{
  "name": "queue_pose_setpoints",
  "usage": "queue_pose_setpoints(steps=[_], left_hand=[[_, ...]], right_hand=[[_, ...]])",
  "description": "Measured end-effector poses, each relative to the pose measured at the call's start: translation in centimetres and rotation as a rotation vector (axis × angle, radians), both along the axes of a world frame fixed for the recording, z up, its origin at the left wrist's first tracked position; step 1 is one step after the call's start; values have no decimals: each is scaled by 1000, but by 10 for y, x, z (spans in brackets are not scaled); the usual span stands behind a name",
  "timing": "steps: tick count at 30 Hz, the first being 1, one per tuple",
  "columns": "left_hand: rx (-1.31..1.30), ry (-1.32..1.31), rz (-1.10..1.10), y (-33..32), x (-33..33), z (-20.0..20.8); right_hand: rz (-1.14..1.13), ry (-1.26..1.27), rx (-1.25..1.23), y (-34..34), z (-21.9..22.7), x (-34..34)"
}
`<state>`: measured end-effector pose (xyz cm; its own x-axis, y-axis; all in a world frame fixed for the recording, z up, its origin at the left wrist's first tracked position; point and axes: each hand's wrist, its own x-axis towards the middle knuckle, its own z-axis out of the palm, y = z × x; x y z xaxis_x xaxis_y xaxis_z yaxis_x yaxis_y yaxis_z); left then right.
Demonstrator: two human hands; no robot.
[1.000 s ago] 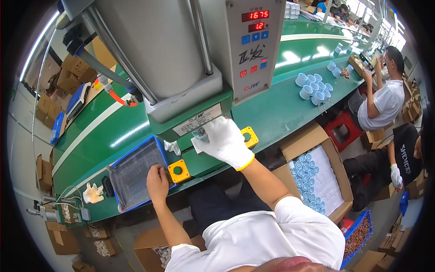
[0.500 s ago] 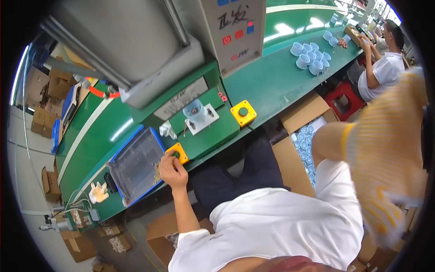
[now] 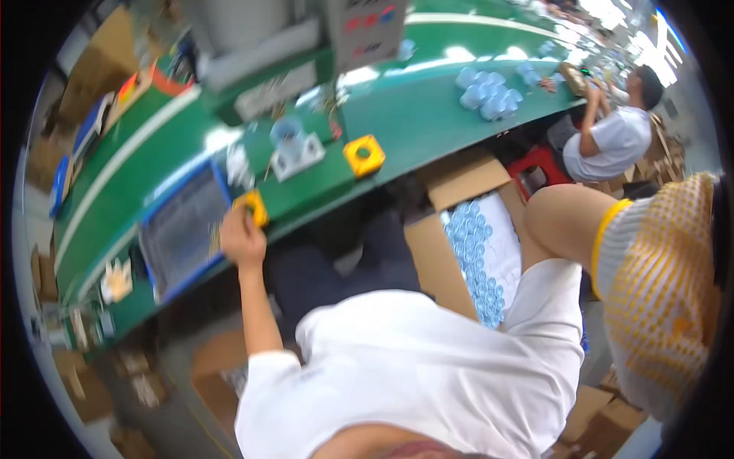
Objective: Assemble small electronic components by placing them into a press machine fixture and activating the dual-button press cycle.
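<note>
My left hand (image 3: 243,237) is bare and rests on a yellow button box (image 3: 254,206) at the bench edge. Its fingers lie over the box, slightly blurred, with nothing visible held. Close to the camera at the right rim, my right hand (image 3: 665,298) is raised in a white-and-yellow knitted glove. Its fingers cannot be made out clearly. Beyond my left hand, a clear blue cup (image 3: 287,131) stands on a pale metal fixture (image 3: 300,159) under a press (image 3: 267,57). A second yellow button box (image 3: 364,155) with a dark button sits to the right of the fixture.
A blue-rimmed tray (image 3: 183,229) lies left of my left hand, with a pale glove (image 3: 117,281) beyond it. Several blue cups (image 3: 489,96) stand along the green bench (image 3: 413,130). An open carton (image 3: 436,256) of blue cups is at my right. A co-worker (image 3: 612,134) sits farther right.
The whole view has tilted, so the bench and press sit higher and farther left. My gloved right hand appears lower in the picture. My left hand stays at the same button box.
</note>
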<state>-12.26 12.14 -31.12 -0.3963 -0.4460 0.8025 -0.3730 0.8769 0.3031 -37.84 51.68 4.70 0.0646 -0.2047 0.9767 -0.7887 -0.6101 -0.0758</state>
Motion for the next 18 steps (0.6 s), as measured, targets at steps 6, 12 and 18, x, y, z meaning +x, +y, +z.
queue_pose_setpoints(steps=[6, 12, 18], left_hand=[[38, 31, -84, -5, -62, -7], [57, 82, -37, 2, 0, -6], [37, 126, -105, -6, -31, -2]], right_hand=[[-20, 228, 84, 34, 36, -5], [166, 212, 137, 13, 29, -14], [139, 217, 248, -15, 16, -10]])
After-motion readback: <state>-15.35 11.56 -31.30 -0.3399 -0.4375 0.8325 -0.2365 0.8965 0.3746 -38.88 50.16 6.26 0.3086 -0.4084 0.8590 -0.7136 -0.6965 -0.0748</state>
